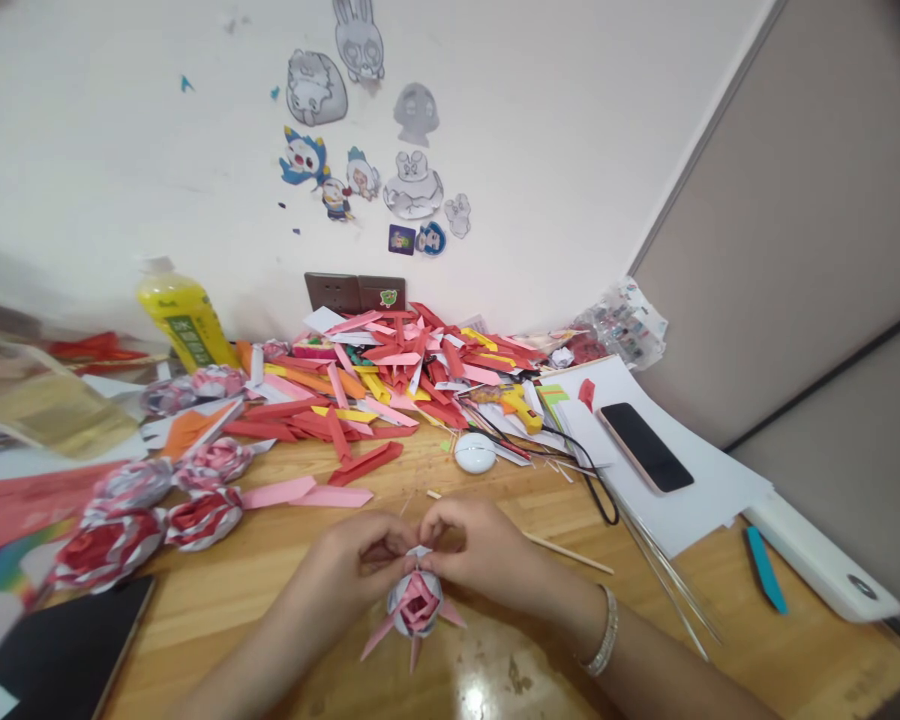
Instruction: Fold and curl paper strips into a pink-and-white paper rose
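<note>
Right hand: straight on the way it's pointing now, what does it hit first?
Most likely the left hand: its fingertips sit just across from those of the right hand, at the pink-and-white paper flower. Depth is unclear; they may already touch.

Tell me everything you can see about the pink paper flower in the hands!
The flower looks like folded paper, pink and white, with a rounded, layered body and a darker reddish middle. Three pointed pink strips stick out around its lower side. At its top, a small white folded tip sits between the left hand's grip and the right hand's grip. It's above the wooden table; whether it touches the wood isn't clear.
</note>
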{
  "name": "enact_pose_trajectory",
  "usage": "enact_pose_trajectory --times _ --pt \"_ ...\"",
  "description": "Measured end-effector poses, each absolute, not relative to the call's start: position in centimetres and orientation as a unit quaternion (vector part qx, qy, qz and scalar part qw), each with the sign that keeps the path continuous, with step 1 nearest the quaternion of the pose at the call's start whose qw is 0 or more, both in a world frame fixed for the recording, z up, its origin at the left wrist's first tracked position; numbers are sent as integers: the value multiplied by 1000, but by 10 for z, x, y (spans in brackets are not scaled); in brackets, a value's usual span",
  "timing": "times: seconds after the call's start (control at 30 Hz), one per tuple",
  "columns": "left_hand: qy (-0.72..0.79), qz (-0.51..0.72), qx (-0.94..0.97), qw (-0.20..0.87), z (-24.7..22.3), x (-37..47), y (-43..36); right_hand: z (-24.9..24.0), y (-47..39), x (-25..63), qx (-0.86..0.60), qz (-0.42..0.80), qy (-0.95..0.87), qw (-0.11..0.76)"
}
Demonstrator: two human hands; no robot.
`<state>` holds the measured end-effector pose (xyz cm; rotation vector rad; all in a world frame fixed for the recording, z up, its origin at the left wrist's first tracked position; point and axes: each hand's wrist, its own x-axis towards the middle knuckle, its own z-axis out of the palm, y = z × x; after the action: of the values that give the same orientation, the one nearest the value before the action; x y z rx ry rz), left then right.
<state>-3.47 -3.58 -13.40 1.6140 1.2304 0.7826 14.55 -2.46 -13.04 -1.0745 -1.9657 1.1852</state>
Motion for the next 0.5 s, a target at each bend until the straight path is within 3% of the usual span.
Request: enact_pose_trajectory --times 0.2,0.5 --pt "477 252 636 552 -139 -38 -33 -133 -28 142 -424 471 -718 287" --pt "474 228 623 579 -129 -40 -35 -131 -30 140 -417 496 -696 309"
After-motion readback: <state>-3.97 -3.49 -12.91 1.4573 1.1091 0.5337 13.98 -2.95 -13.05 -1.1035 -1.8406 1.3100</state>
